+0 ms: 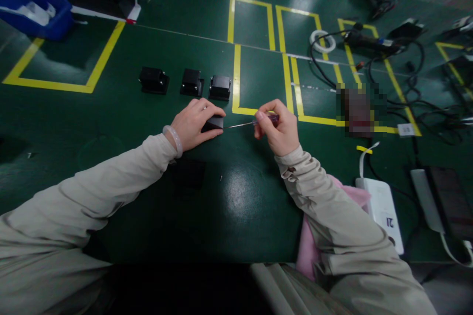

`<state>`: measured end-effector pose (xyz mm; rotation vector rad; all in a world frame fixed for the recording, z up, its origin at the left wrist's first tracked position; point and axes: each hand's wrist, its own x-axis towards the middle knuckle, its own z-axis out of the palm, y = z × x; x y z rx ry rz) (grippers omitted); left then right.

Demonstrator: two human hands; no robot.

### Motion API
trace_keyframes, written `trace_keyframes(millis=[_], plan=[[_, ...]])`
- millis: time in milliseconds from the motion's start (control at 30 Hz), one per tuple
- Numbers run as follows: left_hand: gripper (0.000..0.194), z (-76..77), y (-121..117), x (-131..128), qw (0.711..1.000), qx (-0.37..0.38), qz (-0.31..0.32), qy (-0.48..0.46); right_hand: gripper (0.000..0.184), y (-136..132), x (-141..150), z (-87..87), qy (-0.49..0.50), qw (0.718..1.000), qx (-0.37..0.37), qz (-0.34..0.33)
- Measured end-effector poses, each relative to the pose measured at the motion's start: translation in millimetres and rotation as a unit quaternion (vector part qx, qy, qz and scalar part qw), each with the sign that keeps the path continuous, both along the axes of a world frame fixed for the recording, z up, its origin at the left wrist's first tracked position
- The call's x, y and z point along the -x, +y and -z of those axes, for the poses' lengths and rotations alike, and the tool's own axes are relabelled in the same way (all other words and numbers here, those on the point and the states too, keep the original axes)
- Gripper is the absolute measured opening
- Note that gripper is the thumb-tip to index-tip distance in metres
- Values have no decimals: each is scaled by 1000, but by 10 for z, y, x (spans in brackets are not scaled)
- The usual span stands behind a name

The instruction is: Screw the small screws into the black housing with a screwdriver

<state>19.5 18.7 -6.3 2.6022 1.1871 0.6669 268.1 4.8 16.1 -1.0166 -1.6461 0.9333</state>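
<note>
My left hand (195, 124) is closed around a small black box-shaped part (214, 123) on the green table, fingers over its far side and thumb along the near side. Between the fingers of my right hand (278, 127) is the dark handle of a screwdriver (239, 125). Its thin metal shaft points left, and the tip meets the right end of the black part. Beyond my left hand stand three similar black parts: one at the left (153, 80), one in the middle (191, 82) and one at the right (220, 87). A small screw (220, 177) lies nearer to me.
A flat black piece (190, 173) lies below my left wrist. At the right are a white power bank (382, 211), a pink cloth (308, 246) and tangled black cables. A roll of white tape (322, 41) and a blue bin (55, 22) are farther back.
</note>
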Motion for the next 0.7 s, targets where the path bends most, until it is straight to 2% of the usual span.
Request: trace_keyframes(millis=[100,267,533,700], plan=[[35,3,0,0,1000,-3,0,0,32,5,3,5,6,1000,-4,-10],[36,7,-1,3,1000,2,-4,6,41,20,1,11,9,1000,-2,-13],[35,-8,-3,3,1000,4,-3,6,36,10,-2,7,-5,1000,5,-3],[36,-15,-8,0,1000,2,-5,11,43,22,-4,12,1,1000,11,-3]])
